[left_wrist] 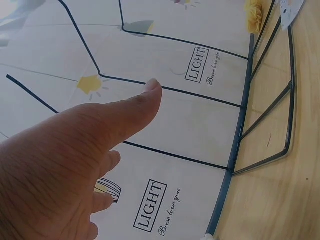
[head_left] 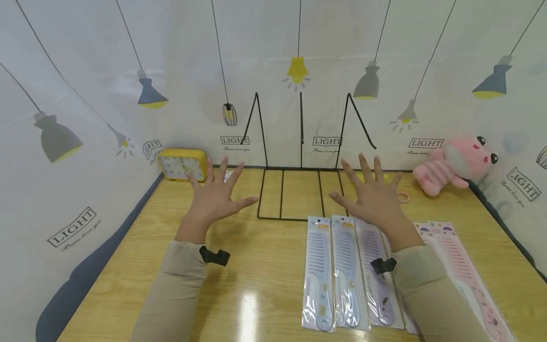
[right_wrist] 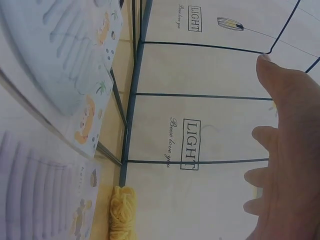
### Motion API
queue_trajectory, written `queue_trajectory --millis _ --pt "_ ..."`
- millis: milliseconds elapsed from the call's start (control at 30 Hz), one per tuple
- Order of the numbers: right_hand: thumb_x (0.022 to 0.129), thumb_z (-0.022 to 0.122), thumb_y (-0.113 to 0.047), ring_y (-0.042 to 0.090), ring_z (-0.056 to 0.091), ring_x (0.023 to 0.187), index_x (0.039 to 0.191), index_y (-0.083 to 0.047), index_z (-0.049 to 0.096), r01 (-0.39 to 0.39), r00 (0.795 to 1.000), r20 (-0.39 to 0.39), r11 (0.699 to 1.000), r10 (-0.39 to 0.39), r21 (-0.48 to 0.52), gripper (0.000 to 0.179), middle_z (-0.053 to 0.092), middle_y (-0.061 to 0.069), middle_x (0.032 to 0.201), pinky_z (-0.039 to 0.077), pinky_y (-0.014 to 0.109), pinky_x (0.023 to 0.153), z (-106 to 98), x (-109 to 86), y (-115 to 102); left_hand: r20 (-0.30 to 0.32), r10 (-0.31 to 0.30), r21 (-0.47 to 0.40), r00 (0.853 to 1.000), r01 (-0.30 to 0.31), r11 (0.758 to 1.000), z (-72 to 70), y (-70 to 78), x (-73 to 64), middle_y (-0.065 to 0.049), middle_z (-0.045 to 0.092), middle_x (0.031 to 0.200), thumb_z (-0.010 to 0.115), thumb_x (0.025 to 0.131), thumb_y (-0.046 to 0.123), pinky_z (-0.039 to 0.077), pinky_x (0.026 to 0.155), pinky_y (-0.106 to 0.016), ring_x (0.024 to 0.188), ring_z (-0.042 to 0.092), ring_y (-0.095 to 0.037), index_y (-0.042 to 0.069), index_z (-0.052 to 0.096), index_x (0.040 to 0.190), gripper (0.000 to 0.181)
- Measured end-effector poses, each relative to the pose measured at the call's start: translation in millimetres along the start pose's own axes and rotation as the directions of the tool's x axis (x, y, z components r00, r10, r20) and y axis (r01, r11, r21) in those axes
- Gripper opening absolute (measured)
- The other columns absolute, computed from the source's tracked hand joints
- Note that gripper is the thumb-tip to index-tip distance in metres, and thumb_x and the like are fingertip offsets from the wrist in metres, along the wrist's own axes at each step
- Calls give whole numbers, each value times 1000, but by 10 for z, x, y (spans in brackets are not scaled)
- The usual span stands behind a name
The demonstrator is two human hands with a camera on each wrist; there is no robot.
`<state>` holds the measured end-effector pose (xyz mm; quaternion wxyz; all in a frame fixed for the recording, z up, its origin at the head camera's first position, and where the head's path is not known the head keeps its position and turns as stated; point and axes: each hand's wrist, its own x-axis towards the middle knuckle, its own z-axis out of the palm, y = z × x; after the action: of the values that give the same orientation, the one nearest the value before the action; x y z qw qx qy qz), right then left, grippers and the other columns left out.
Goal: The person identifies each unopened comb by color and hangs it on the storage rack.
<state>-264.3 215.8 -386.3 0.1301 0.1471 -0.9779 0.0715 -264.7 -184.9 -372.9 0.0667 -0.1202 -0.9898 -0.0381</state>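
My left hand (head_left: 213, 197) is held over the table with fingers spread and nothing in it. My right hand (head_left: 372, 199) is likewise spread and holds nothing, above the upper ends of packaged combs. Between and beyond the hands stands a black wire rack (head_left: 301, 169), with a flat base and upright prongs bent at the top. Two blue combs (head_left: 317, 275) in clear packs lie side by side, then a purple comb (head_left: 377, 289). Further right is a pink comb (head_left: 463, 266), partly covered by the right sleeve. The right wrist view shows the combs' packs (right_wrist: 90, 125) beside the rack.
A yellow clock (head_left: 183, 152) stands at the back left. At the back right lies a pink plush toy (head_left: 444, 168). A yellow yarn-like bundle (right_wrist: 122, 212) and a pink ring (head_left: 403, 196) sit near the right hand. Behind the rack rises a lamp-printed backdrop (head_left: 273, 38).
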Motion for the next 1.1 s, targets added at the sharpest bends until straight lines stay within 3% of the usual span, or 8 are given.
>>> queue_trajectory --millis 100,200,300,400,500,867,1100 --pt "93 39 -77 41 -14 151 163 -33 11 31 999 33 998 -33 47 87 -2 12 169 1 84 104 11 10 -9 12 4 -5 1000 -4 1000 4 2 11 -4 -7 169 31 82 92 -14 102 -82 149 -17 -39 39 0 162 101" --pt "98 48 -66 44 9 151 160 -20 30 90 992 70 983 -102 158 79 15 16 166 16 74 112 28 28 -6 28 3 -70 1000 -1 998 49 7 56 -6 13 168 37 89 84 -8 108 -79 153 5 -38 33 9 163 94" --pt "100 58 -49 44 37 140 148 -6 49 145 975 119 945 -187 294 65 42 20 154 32 64 111 50 47 -16 59 -20 -213 998 32 976 172 31 127 -10 36 160 43 95 73 19 114 -70 144 36 -38 23 21 162 87" --pt "100 63 -37 42 53 126 138 -1 58 170 957 157 912 -243 374 53 58 20 137 42 60 104 100 61 -33 118 -44 -362 992 84 928 337 74 196 -15 46 153 46 97 68 42 105 -60 132 51 -39 14 25 161 86" --pt "100 65 -33 38 60 117 133 0 62 192 948 160 895 -275 402 47 65 18 128 49 56 97 184 68 -54 165 -54 -433 985 122 893 485 119 233 -17 47 151 50 96 67 46 102 -56 130 52 -38 11 27 160 88" --pt "97 68 -32 34 63 112 129 0 64 156 925 241 870 -295 467 45 68 15 121 53 52 94 402 49 -181 220 -46 -451 975 143 881 710 245 246 -19 42 154 58 94 63 33 116 -52 141 40 -38 4 34 156 88" --pt "94 74 -33 30 64 110 128 -1 65 152 919 263 880 -293 449 48 68 11 118 53 49 94 500 39 -200 220 -19 -480 975 125 868 864 169 247 -16 41 156 61 90 68 32 117 -49 143 39 -35 8 35 157 93"
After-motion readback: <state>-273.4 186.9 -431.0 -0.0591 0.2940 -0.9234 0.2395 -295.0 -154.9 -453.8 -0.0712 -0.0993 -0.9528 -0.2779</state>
